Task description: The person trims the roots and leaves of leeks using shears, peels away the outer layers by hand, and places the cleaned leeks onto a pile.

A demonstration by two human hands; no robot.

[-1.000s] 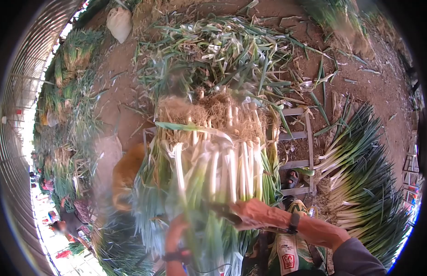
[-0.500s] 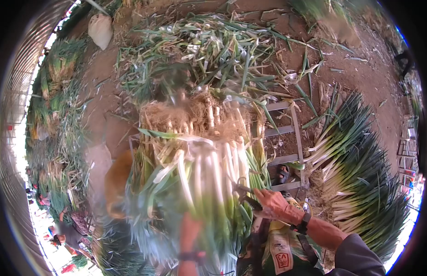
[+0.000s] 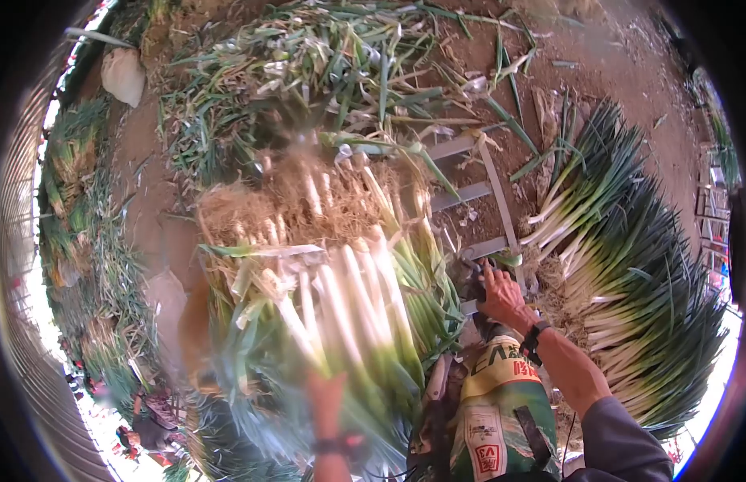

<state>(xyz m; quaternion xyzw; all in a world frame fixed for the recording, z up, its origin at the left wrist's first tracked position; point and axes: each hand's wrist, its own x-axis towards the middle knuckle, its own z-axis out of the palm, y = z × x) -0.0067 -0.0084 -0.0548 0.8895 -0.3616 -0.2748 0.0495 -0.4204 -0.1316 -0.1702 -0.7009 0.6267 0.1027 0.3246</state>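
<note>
White-stemmed leeks [image 3: 339, 309] lie in a pile over a metal frame [image 3: 495, 189]. The right hand [image 3: 505, 301] has moved off the pile's edge to its right side, leaving only the left hand [image 3: 326, 394] at the leaves. The right reaches forward, fingers curled around a dark tool [image 3: 472, 281]; blur hides whether the left grips.

A strip of bare soil [image 3: 140, 169] runs down the left of the frame, a passable lane beside the central heap of green onions [image 3: 333, 281], whose roots and stalks block the middle. Leaf scraps [image 3: 300, 60] bar the upper centre. Right of the heap, a metal frame [image 3: 463, 194] leaves gaps between its bars, the right hand [image 3: 505, 300] at their lower end. Laid-out onions [image 3: 630, 273] obstruct the right side.
</note>
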